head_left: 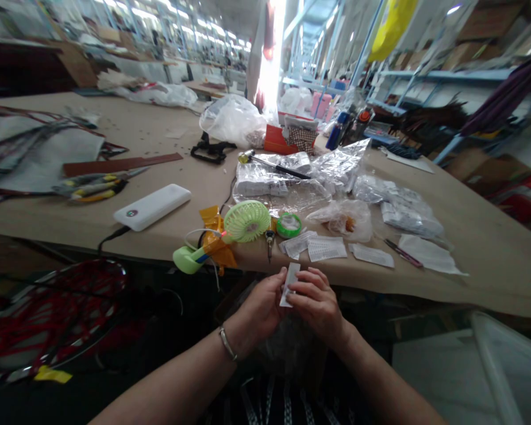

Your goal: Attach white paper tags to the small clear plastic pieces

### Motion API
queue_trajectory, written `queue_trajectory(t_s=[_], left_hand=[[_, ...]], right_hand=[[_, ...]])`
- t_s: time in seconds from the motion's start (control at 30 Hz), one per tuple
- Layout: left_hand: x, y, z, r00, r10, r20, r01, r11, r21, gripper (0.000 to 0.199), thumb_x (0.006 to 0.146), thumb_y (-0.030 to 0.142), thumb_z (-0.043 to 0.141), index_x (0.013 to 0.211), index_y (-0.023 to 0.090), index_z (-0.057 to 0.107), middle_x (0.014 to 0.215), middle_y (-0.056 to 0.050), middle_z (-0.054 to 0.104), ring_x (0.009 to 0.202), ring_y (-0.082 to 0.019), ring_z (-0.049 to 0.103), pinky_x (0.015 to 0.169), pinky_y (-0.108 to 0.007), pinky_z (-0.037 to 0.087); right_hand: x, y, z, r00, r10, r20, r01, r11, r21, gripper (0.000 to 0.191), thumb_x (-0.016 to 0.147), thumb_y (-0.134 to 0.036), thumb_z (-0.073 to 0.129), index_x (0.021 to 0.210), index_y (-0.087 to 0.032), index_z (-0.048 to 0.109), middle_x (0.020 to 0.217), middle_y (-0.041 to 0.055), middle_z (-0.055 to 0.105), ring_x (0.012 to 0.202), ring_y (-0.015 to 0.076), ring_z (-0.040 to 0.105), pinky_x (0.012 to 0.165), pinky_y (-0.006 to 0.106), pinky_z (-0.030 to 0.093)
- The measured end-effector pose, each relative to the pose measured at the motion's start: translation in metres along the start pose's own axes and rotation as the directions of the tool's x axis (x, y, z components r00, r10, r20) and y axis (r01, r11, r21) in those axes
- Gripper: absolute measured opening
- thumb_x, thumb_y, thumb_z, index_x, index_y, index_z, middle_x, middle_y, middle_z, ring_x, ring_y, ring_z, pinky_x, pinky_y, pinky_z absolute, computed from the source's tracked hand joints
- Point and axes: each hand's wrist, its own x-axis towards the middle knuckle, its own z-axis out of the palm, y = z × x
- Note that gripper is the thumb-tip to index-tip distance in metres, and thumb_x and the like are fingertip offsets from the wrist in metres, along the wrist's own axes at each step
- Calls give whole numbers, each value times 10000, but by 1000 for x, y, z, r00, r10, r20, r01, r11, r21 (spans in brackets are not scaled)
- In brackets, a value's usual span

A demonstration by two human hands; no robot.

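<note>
Just off the table's front edge, my left hand (265,301) and my right hand (316,301) meet around a small white strip (291,281), which looks like a label or paper slip. My left thumb and fingers grip its left side, while my right fingertips press on its lower right side. Beyond the hands lie printed white label sheets (327,248) and another printed sheet (371,255). A small screwdriver-like tool (269,243) rests at the edge beside a green tape roll (288,225).
A green fan (246,221) is taped to the table edge. Left of it lie a white power bank (153,206) and yellow-handled pliers (100,188). Clear plastic bags (336,171), a hammer (274,165) and a pen (403,252) are on the table (482,248).
</note>
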Motion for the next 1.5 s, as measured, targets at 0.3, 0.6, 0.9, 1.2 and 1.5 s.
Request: queue_trajectory(t_s=[0.3, 0.6, 0.9, 1.2, 1.5], left_hand=[[6, -7, 3, 988, 36, -147, 11, 952, 305, 105, 809, 166, 542, 873, 92, 579, 666, -79, 644, 519, -137, 602, 514, -248, 492], [3, -6, 8, 981, 34, -189, 42, 922, 384, 111, 799, 177, 553, 861, 88, 579, 701, -87, 654, 522, -135, 604, 514, -251, 495], [4, -7, 14, 999, -18, -28, 24, 968, 249, 100, 740, 126, 589, 797, 58, 636, 689, -94, 648, 517, -133, 585, 513, -250, 472], [2, -12, 12, 1000, 0, 11, -1, 989, 150, 102, 642, 103, 662, 730, 50, 662, 644, -72, 639, 489, -98, 550, 460, -190, 399], [2, -13, 12, 994, -27, -110, 59, 954, 295, 87, 789, 154, 571, 817, 80, 608, 693, -106, 663, 532, -146, 612, 504, -246, 489]], right_hand=[[-3, 39, -25, 949, 315, 9, -279, 854, -440, 320, 850, -218, 523, 1154, -135, 577, 1106, 123, 607, 1115, 275, 472, 950, 449, 407], [-12, 58, -26, 962, 262, -78, -272, 885, -377, 165, 866, -191, 522, 948, -188, 665, 959, 51, 682, 974, 205, 570, 894, 366, 454], [-6, 23, -29, 995, 93, -36, -93, 996, -10, 178, 833, -162, 568, 956, -252, 661, 974, 32, 673, 1087, 204, 540, 916, 404, 455], [-12, 1, -12, 994, -19, 110, 10, 997, 82, 132, 848, -177, 557, 917, -231, 656, 912, 20, 681, 1067, 179, 540, 922, 360, 448], [-26, 34, -52, 962, 273, 4, -262, 925, -274, 370, 863, -296, 515, 1215, -181, 512, 1127, 100, 597, 1162, 251, 457, 969, 454, 412]])
